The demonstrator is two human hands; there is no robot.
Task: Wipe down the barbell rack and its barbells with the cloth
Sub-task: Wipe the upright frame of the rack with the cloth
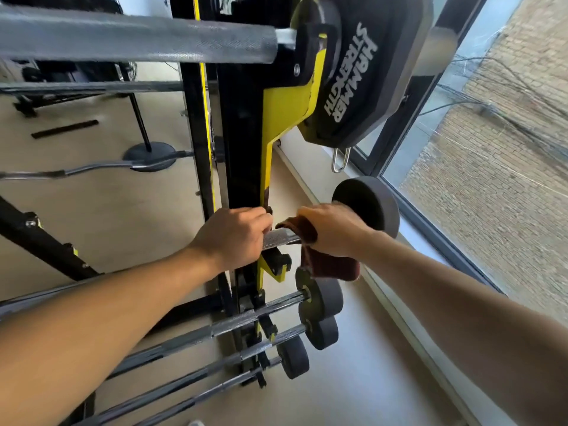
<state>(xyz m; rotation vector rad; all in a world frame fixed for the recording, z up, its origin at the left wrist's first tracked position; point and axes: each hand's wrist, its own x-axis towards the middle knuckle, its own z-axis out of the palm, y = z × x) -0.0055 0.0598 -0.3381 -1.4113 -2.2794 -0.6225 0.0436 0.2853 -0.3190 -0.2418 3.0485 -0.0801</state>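
Note:
A black and yellow barbell rack [276, 112] stands upright in front of me, holding several fixed barbells one above another. My left hand [233, 235] grips the knurled steel bar [278, 236] of a middle barbell, close to the rack post. My right hand [332, 229] is wrapped around the same bar through a dark red cloth [329, 265], just inside the round black end weight [368, 207]. Part of the cloth hangs below the bar. A large black Hammer Strength plate [362, 72] caps the top barbell [138, 38].
Lower barbells with small black end weights [322, 299] sit beneath my hands. A window [491, 149] with a black frame and a pale sill runs along the right. A round black stand base [150, 155] and a curl bar [76, 170] are on the left, over beige floor.

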